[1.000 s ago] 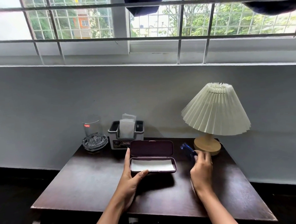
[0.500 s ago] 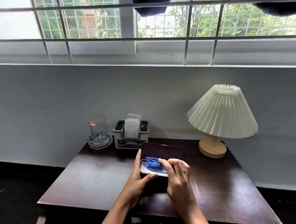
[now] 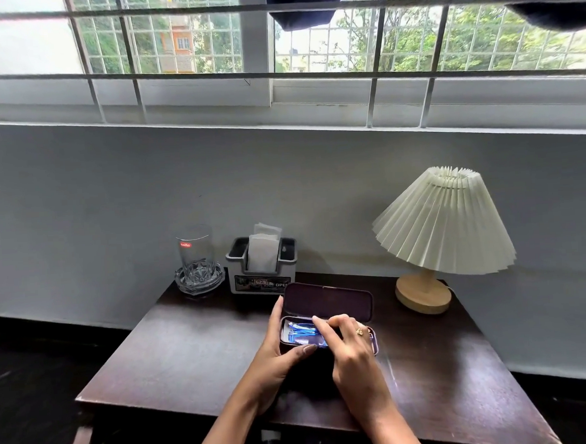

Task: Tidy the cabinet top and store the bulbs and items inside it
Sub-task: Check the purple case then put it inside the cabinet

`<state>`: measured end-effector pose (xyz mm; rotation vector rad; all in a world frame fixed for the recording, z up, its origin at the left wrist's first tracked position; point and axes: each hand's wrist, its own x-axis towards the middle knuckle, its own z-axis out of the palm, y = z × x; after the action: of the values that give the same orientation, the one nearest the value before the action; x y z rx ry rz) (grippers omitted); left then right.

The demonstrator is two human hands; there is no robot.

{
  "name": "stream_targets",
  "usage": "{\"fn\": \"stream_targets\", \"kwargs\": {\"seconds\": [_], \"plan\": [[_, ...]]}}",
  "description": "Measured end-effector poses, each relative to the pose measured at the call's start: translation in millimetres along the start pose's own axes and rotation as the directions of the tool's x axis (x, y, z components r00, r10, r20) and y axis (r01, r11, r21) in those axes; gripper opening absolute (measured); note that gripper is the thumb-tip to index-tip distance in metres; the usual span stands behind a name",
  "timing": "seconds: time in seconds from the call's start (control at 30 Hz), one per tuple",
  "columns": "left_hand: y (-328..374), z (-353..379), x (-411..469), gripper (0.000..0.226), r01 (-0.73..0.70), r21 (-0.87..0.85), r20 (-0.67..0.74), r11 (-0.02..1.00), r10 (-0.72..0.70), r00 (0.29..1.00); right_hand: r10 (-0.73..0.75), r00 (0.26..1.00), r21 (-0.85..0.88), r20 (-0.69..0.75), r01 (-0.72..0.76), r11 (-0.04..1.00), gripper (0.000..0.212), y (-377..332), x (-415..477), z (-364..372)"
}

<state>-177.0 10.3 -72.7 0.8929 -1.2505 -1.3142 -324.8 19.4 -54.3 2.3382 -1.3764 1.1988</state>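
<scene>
We're right over the tabletop [image 3: 176, 360] now, and both hands are on the open case [image 3: 328, 303] sitting near the middle. Our left hand [image 3: 275, 355] cups the case's near-left corner, thumb across the front edge and fingers [image 3: 278, 312] wrapped up the left side, steadying it. Our right hand [image 3: 351, 349] reaches over the tray, its fingers curled down onto the blue glasses [image 3: 302, 331] lying inside; whether they grip the glasses or just press them flat, we can't tell from here. The lid stands upright behind, so the case isn't shut yet. As for progress, we'd call this early going: the glasses are in the case, but the case is open and on top of the cabinet, not inside it. Along the back edge we've got a glass [image 3: 195, 252] standing in a clear dish [image 3: 199, 281], and just beside it a tissue holder [image 3: 261, 267] with tissues poking up. Off to the right sits the lamp [image 3: 442, 222] on its wooden base, well apart from the case. No bulbs in sight anywhere on top, and the cabinet's storage is below our view. So we reckon closing the lid comes first, then the stowing, and most of that is ahead of us.
</scene>
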Motion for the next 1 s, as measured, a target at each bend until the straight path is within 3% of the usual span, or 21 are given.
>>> {"fn": "stream_targets", "kwargs": {"seconds": [0.27,0.4,0.47,0.53,0.6,0.63,0.83,1.0], "plan": [[3,1,-2,0.091,-0.027,-0.029,0.011,0.999,0.027,1.000,0.008,0.998,0.016,0.070,-0.009,1.000,0.051,-1,0,-1],[5,2,-1,0.090,-0.056,-0.023,-0.008,0.998,0.056,0.998,0.109,0.990,0.073,-0.087,-0.102,0.992,0.040,-4,0,-7],[6,2,-1,0.087,-0.067,-0.025,-0.013,0.997,0.067,0.998,0.299,0.921,0.187,-0.247,-0.258,0.948,0.040,-1,2,-10],[7,2,-2,0.088,-0.061,-0.037,-0.009,0.997,0.061,0.998,0.525,0.782,0.378,-0.336,-0.399,0.836,0.038,7,4,-10],[8,1,-2,0.091,-0.052,-0.052,-0.009,0.997,0.052,0.999,0.719,0.660,0.605,-0.219,-0.486,0.631,0.036,17,7,-9],[8,1,-2,0.093,-0.044,-0.059,-0.007,0.997,0.043,0.999,0.765,0.634,0.668,-0.113,-0.521,0.531,0.036,21,8,-8],[6,0,-1,0.090,-0.021,-0.077,0.031,0.997,0.024,0.999,0.595,0.770,0.777,0.230,-0.514,0.364,0.033,27,4,-8],[7,-1,-1,0.087,-0.027,-0.069,0.018,0.997,0.028,0.999,0.563,0.785,0.829,0.259,-0.479,0.287,0.041,32,1,-15]]}}
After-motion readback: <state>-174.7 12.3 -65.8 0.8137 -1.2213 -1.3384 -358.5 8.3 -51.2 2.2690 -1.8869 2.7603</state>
